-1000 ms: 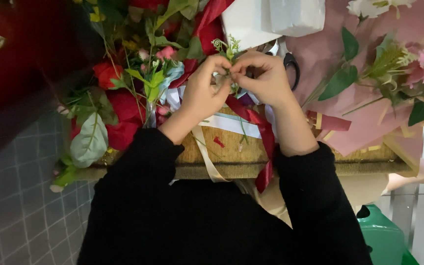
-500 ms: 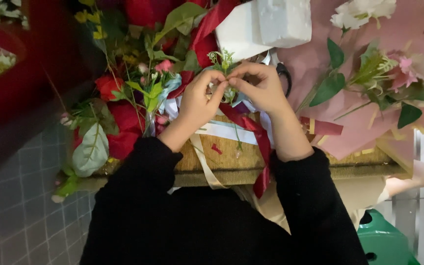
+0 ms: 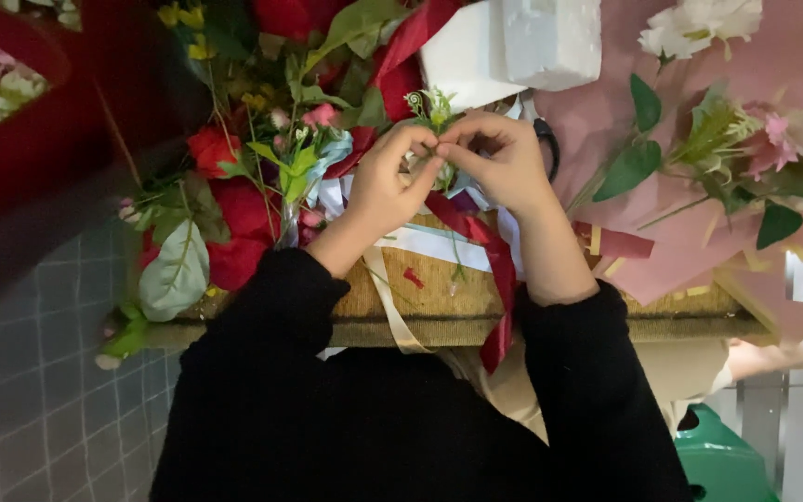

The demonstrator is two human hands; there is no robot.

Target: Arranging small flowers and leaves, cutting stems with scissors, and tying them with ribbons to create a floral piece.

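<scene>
Pointing away: upright green sprig (image 3: pixel 435 110)

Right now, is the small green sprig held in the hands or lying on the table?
Held: the small green sprig is pinched between left hand and right hand.

Soft, even indoor light falls from above, brightest on the white foam blocks (image 3: pixel 513 46), which are nearly washed out. The black sleeves (image 3: pixel 262 372) lose all detail in shadow. A red shape (image 3: pixel 39 149) at upper left is dark and heavily blurred. Both hands sit in reasonably sharp focus; the edges smear slightly.
</scene>
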